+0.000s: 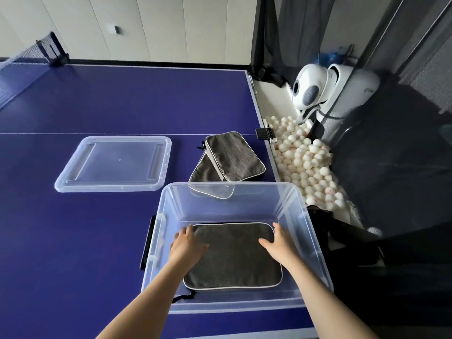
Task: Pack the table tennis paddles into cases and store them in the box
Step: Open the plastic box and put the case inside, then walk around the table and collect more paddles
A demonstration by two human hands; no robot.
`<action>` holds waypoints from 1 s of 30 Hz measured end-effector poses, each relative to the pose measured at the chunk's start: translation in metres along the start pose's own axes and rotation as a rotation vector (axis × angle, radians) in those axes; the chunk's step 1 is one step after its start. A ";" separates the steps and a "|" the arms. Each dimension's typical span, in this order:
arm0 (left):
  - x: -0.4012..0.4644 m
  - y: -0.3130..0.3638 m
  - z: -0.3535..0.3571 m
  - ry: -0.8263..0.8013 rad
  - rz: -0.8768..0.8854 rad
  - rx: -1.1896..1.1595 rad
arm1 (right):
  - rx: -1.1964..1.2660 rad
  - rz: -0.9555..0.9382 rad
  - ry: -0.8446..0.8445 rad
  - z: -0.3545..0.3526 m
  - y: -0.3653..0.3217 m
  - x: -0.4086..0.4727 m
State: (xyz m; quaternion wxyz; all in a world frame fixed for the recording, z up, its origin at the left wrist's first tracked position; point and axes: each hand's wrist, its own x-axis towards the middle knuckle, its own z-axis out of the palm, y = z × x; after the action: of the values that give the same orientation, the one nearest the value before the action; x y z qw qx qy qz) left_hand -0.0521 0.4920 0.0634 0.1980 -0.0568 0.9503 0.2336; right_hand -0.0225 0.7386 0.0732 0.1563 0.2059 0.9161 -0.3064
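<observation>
Progress stood partway: one flat grey fabric paddle case (234, 255) lay in the clear plastic box (318, 245), left hand (187, 245) and right hand (278, 243) resting on it, fingers relaxed; two grey cases (234, 156) waited at twelve o'clock on the blue worktop (73, 228).

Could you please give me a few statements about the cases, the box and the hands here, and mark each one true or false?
1. A grey case lies flat inside the clear box. True.
2. The lid is closed on the box. False: it lies on the blue table, left of the box.
3. Both hands, left and right, rest on the case in the box. True.
4. Two more cases lie overlapping behind the box. True.
5. The white balls are in the box. False: they lie off the table's right edge.
</observation>
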 end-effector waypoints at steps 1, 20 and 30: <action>0.000 0.005 -0.006 0.024 0.059 0.027 | -0.003 -0.033 0.006 -0.003 -0.005 -0.001; -0.113 -0.148 -0.122 0.440 -0.254 0.029 | -0.233 -0.952 -0.166 0.072 -0.246 -0.053; -0.238 -0.309 -0.081 0.266 -0.678 -0.031 | -0.705 -1.129 -0.428 0.203 -0.299 -0.157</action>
State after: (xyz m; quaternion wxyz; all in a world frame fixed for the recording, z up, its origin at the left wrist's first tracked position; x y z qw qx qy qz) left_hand 0.1988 0.1850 0.0950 0.1379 -0.4016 0.8912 0.1596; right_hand 0.0048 0.3496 0.1320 0.2076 -0.4296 0.8769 -0.0588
